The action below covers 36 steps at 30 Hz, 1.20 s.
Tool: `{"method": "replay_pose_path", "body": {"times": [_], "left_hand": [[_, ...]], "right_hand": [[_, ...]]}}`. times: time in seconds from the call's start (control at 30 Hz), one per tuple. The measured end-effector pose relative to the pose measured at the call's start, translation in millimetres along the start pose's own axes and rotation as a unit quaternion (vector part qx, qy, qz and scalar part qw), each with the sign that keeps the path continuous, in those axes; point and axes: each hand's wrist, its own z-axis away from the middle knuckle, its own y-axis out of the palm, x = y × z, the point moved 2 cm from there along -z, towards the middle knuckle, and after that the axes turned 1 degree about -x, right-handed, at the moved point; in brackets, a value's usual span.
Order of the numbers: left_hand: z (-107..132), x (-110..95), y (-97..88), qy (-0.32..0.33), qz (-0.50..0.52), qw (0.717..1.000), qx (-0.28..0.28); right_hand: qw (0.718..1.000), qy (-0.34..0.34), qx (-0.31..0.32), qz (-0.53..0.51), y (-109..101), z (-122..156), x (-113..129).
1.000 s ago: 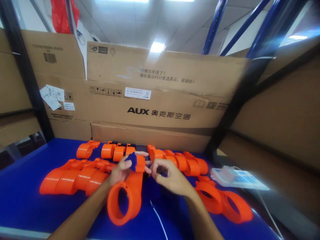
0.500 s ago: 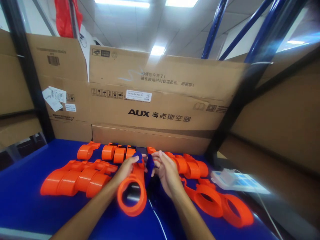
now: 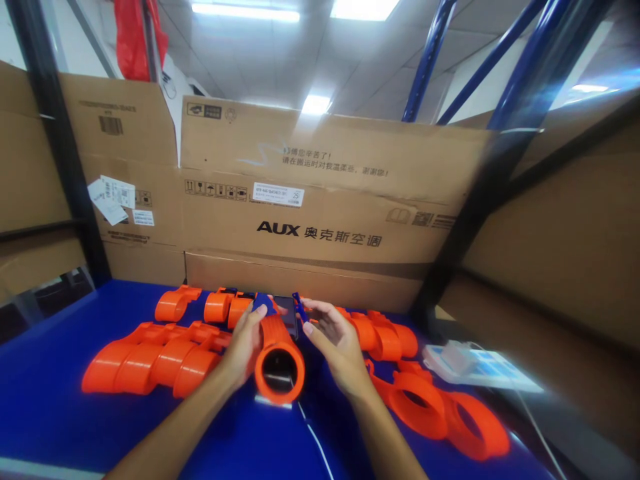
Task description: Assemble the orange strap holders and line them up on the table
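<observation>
My left hand (image 3: 244,343) grips an orange tape dispenser (image 3: 280,337), its round ring facing me and a blue plastic piece (image 3: 265,303) at its far end under my thumb. Just to the right, my right hand (image 3: 334,340) has a small dark-blue plastic part (image 3: 300,308) at its fingertips, apart from the dispenser. Behind the two hands lies a dark flat device like a phone (image 3: 287,319), partly covered. Some of the right fingers are hidden behind one another.
Several orange dispensers (image 3: 150,357) lie in rows at left, others (image 3: 385,337) at right, with larger rings (image 3: 475,423) nearer me. A cardboard wall (image 3: 320,207) closes the back of the blue table (image 3: 45,400). A white-and-blue box (image 3: 485,367) and a white cable (image 3: 317,443) are at right and front.
The dispenser has moved right and its ring has swung up and away from me. The blue part in my right hand has risen slightly, and my right thumb has spread from the fingers.
</observation>
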Motion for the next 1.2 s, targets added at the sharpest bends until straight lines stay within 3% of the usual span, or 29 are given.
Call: {"method": "replay_pose_path", "body": {"times": [0.2,0.57,0.93,1.2], "left_hand": [[1.0,-5.0,-1.2,0.082,-0.041,0.995,-0.029],[4.6,-6.0,0.5,0.083,-0.082,0.992,-0.041],[5.9,-5.3,1.4,0.078,-0.081,0.993,-0.039],[7.7,-9.5,0.5,0.102,-0.089,0.991,0.002]], "right_hand": [[0.997,-0.035,0.040,0.063,-9.1,-3.0,7.2],[0.992,-0.035,0.074,0.096,-8.1,-4.8,5.6],[0.992,-0.049,0.053,0.108,-7.6,-5.1,7.1],[0.994,-0.028,0.061,0.085,-6.7,-1.7,7.3]]}}
